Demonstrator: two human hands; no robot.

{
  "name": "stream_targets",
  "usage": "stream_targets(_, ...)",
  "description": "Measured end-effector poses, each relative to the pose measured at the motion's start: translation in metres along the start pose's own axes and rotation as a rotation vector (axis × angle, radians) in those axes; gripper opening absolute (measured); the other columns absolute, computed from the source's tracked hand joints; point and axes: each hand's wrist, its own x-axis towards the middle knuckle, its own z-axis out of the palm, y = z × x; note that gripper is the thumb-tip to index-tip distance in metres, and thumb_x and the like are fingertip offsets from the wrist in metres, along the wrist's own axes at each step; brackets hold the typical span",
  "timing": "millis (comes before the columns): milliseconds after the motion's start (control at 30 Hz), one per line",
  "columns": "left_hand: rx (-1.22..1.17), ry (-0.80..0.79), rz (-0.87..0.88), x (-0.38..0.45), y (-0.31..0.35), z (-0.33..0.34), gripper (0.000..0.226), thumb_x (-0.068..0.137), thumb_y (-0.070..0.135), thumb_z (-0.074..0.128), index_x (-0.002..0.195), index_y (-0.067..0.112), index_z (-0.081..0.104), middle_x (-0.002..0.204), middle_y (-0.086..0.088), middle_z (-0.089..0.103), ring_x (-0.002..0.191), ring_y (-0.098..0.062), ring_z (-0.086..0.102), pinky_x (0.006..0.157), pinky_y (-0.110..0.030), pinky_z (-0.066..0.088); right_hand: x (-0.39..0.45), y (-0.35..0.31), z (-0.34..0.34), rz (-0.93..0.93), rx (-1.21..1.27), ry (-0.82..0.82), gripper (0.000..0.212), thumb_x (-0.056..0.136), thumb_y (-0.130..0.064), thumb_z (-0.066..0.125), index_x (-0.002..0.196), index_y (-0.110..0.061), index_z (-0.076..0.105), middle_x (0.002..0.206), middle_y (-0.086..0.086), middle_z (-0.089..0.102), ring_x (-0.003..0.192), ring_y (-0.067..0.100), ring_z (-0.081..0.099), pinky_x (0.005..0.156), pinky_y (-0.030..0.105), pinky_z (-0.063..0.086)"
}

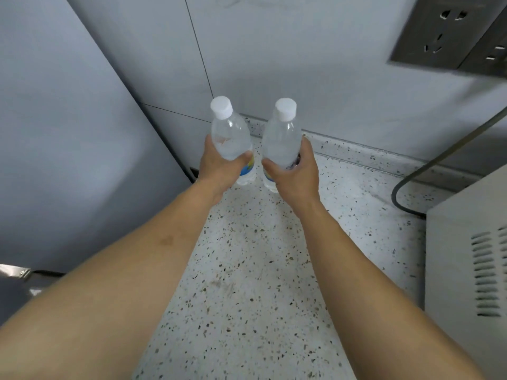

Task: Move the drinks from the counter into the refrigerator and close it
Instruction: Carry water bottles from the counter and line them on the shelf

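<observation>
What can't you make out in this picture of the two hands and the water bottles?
- Head view: the labels of the left bottle and right bottle are mostly covered by the left hand and right hand.
- Whether the bottle bases touch the counter: hidden behind the hands.
- The wall socket: blurred, cut off at the right edge.
- The vented appliance: cut off right.

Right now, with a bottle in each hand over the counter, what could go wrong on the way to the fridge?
1. Both hands are full: the left hand holds the left bottle and the right hand holds the right bottle, so no hand is free for a fridge door.
2. The bottles sit close together and could knock as you lift.
3. Each grip is low on the bottle's body, so a fast swing may tip one loose.
</observation>
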Motion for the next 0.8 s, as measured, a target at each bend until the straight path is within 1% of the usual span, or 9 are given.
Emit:
stream_targets(100,-0.019,0.031,0.004,-0.015,-0.005,0.0,0.074,0.076,0.037,0.081,0.138,0.029,0.041,0.126,0.009,0.056,0.116,-0.015,0.053,0.088,-0.029,0.046,-0.015,0.002,-0.006,0.017,0.033,0.069,0.064,0.073,-0.032,0.084,0.125,-0.042,0.048,0.11,-0.032,0.056,0.102,-0.013,0.054,0.07,0.007,0.049)
stream_targets(167,-0.056,0.053,-0.022,-0.03,-0.007,-0.002,0.07,0.077,0.038,0.08,0.135,0.031,0.042,0.119,0.014,0.055,0.113,-0.013,0.053,0.085,-0.028,0.044,-0.027,0.007,-0.011,0.033,0.048,0.11,0.067,0.073,-0.034,0.086,0.129,-0.034,0.049,0.117,-0.023,0.058,0.108,-0.005,0.056,0.078,0.014,0.052)
stream_targets(233,-0.09,0.061,-0.029,-0.05,-0.012,-0.004,0.066,0.077,0.038,0.078,0.131,0.037,0.04,0.114,0.02,0.054,0.112,-0.011,0.052,0.087,-0.029,0.044,-0.044,0.011,-0.018,0.056,0.054,0.142,0.072,0.073,-0.036,0.087,0.132,-0.03,0.048,0.122,-0.015,0.058,0.113,0.003,0.056,0.09,0.026,0.054)
stream_targets(300,-0.117,0.072,-0.042,-0.075,-0.018,-0.005,0.072,0.077,0.04,0.078,0.137,0.035,0.038,0.124,0.016,0.054,0.116,-0.011,0.051,0.093,-0.031,0.044,-0.064,0.013,-0.024,0.098,0.08,0.175,0.074,0.072,-0.037,0.088,0.133,-0.027,0.048,0.122,-0.014,0.059,0.114,0.004,0.057,0.096,0.031,0.054)
stream_targets(433,-0.169,0.099,-0.134,-0.134,-0.033,-0.005,0.088,0.078,0.044,0.08,0.149,0.034,0.029,0.138,0.011,0.05,0.123,-0.012,0.048,0.099,-0.031,0.041,-0.106,0.013,-0.037,0.134,0.115,0.202,0.071,0.073,-0.03,0.088,0.133,-0.02,0.052,0.126,-0.003,0.062,0.115,0.012,0.061,0.097,0.037,0.056)
stream_targets(500,-0.216,0.099,-0.162,-0.164,-0.042,-0.007,0.089,0.078,0.041,0.081,0.15,0.031,0.03,0.142,0.007,0.05,0.126,-0.014,0.049,0.102,-0.031,0.042,-0.129,0.012,-0.042,0.132,0.116,0.205,0.068,0.074,-0.029,0.088,0.132,-0.021,0.053,0.124,-0.003,0.064,0.113,0.01,0.062,0.095,0.035,0.056)
stream_targets(667,-0.283,0.07,-0.214,-0.23,-0.059,-0.022,0.082,0.08,0.039,0.081,0.148,0.028,0.037,0.138,0.003,0.054,0.123,-0.015,0.053,0.105,-0.037,0.046,-0.191,0.012,-0.058,0.166,0.107,0.26,0.072,0.07,-0.036,0.088,0.132,-0.028,0.051,0.123,-0.009,0.063,0.112,0.007,0.061,0.093,0.03,0.055)
stream_targets(733,-0.313,0.053,-0.213,-0.255,-0.064,-0.028,0.08,0.08,0.039,0.08,0.147,0.028,0.038,0.137,0.004,0.055,0.123,-0.015,0.054,0.105,-0.037,0.047,-0.218,0.012,-0.066,0.161,0.092,0.271,0.073,0.069,-0.037,0.088,0.131,-0.028,0.051,0.121,-0.011,0.063,0.11,0.002,0.061,0.088,0.022,0.054)
stream_targets(800,-0.345,0.046,-0.198,-0.279,-0.071,-0.034,0.076,0.081,0.038,0.08,0.145,0.027,0.042,0.134,0.006,0.058,0.121,-0.012,0.056,0.1,-0.03,0.048,-0.245,0.013,-0.073,0.159,0.084,0.274,0.071,0.069,-0.036,0.089,0.129,-0.027,0.052,0.116,-0.015,0.064,0.102,-0.008,0.061,0.077,0.009,0.052)
